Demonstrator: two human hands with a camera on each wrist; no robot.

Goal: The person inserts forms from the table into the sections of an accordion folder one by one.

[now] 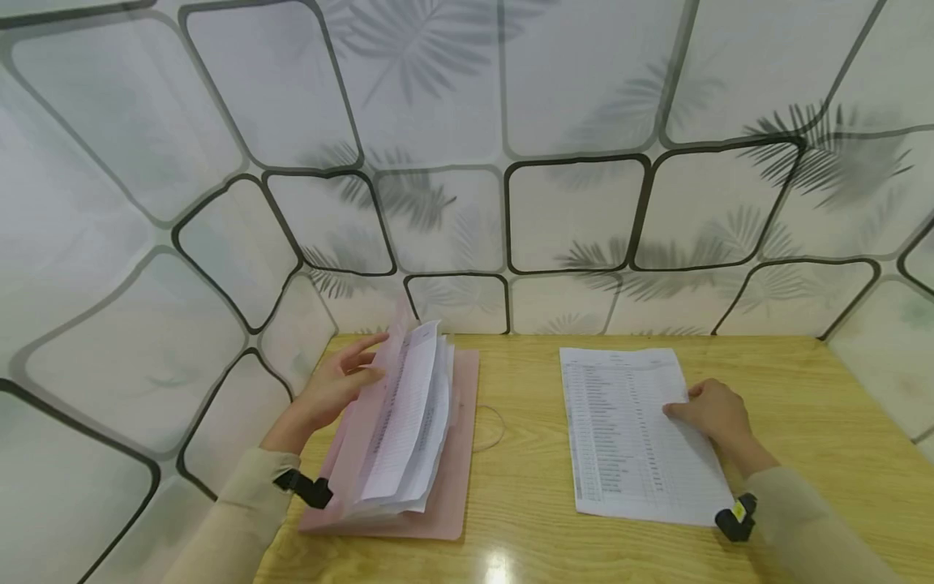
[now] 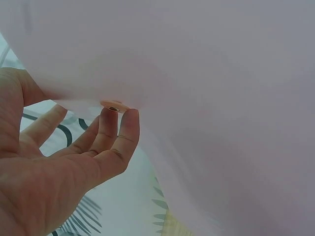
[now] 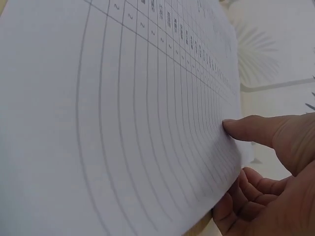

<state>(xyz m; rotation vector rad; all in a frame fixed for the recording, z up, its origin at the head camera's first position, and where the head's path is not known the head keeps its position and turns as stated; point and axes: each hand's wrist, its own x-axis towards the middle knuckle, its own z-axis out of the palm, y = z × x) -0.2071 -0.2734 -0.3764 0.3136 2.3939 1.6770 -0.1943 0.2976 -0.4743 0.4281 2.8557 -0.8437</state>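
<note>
At the left of the table stands a pink expanding file folder, its cover raised and several printed sheets fanned out inside. My left hand holds the raised cover by its edge. In the left wrist view, the fingertips of that hand touch a small round button on the pink cover. On the right, a printed table sheet lies on the wood. My right hand pinches its right edge, thumb on top and fingers curled under, as the right wrist view shows; the sheet bows slightly there.
An elastic loop extends from the folder's right side onto the wooden table. Patterned walls rise directly behind the table and along its left side. Black wrist cameras sit on both sleeves.
</note>
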